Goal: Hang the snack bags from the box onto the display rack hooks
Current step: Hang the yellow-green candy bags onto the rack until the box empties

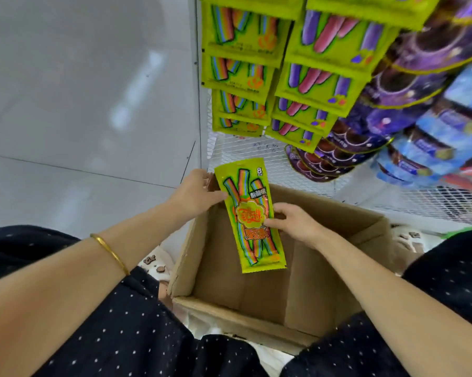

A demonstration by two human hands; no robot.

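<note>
1. Both hands hold one snack bag (249, 217) above the open box (259, 300): left hand (195, 193) pinches its upper edge, right hand (292, 223) grips its middle.
2. Next, I judge: lift it to the rainbow-bag column (238, 77) on the display rack (259, 156) and thread its top onto a hook.

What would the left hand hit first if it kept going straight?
The left hand grips the rainbow candy bag; beyond it, probably the rack's white wire mesh, though depth is unclear.

Pale grey glossy floor tiles (52, 118) fill the upper left of the frame. A thin dark grout line (79, 170) crosses them at mid-left, slanting down to the right. Soft, blurred patches of reflected light (137, 88) streak the tiles near the upper centre
</note>
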